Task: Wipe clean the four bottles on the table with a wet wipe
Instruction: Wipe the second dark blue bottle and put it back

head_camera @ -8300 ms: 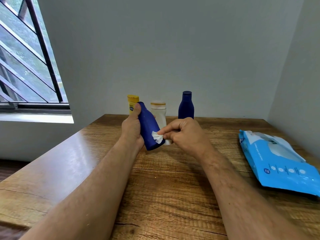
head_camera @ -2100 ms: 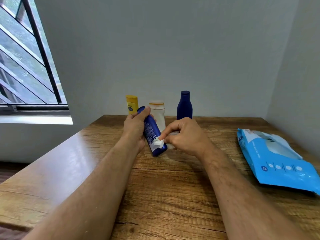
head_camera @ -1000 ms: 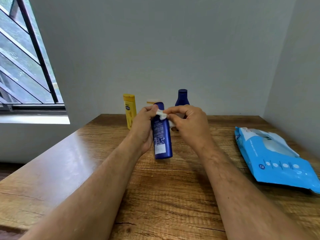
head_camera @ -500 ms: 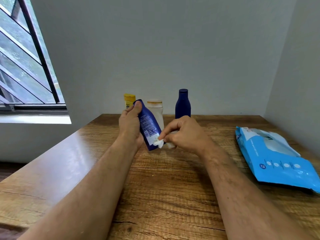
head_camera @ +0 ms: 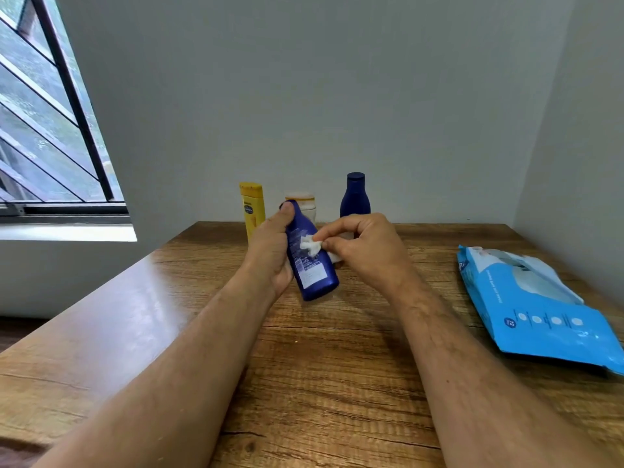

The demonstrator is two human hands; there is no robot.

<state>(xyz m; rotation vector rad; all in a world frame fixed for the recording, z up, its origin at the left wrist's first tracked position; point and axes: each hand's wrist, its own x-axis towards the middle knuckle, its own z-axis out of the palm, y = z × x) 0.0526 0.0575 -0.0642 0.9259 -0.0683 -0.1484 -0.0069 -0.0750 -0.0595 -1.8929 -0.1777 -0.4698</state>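
The left hand [head_camera: 270,251] is wrapped round a dark blue bottle [head_camera: 312,261], held tilted above the desk [head_camera: 337,366], label side showing. A crumpled white wipe [head_camera: 310,245] is pinched by the right hand [head_camera: 364,248] and pressed against the bottle's upper body, between both hands.
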